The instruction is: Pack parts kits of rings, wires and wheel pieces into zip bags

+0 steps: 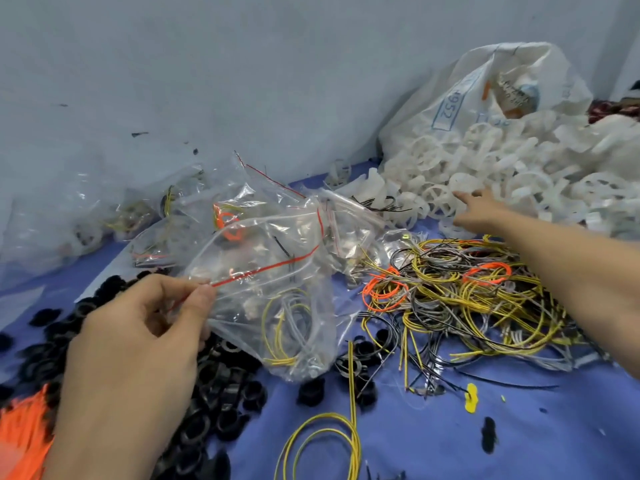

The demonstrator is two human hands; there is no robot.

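Note:
My left hand [145, 327] pinches the red-striped mouth of a clear zip bag [277, 306] between thumb and fingers; yellow and grey wires lie coiled inside it. My right hand [481, 211] reaches out with straight fingers onto the heap of white wheel pieces [502, 174], its fingertips touching one wheel. A tangle of yellow, grey and orange wires [467, 299] lies under my right forearm. Black rings [207, 403] are piled below and beside my left hand.
A big white sack [485, 95] spills the wheel pieces at the back right. More zip bags [242, 209], some filled, lie against the grey wall. An orange wire bundle [24, 434] sits at the lower left. A loose yellow wire loop [322, 441] lies on the blue cloth [502, 438].

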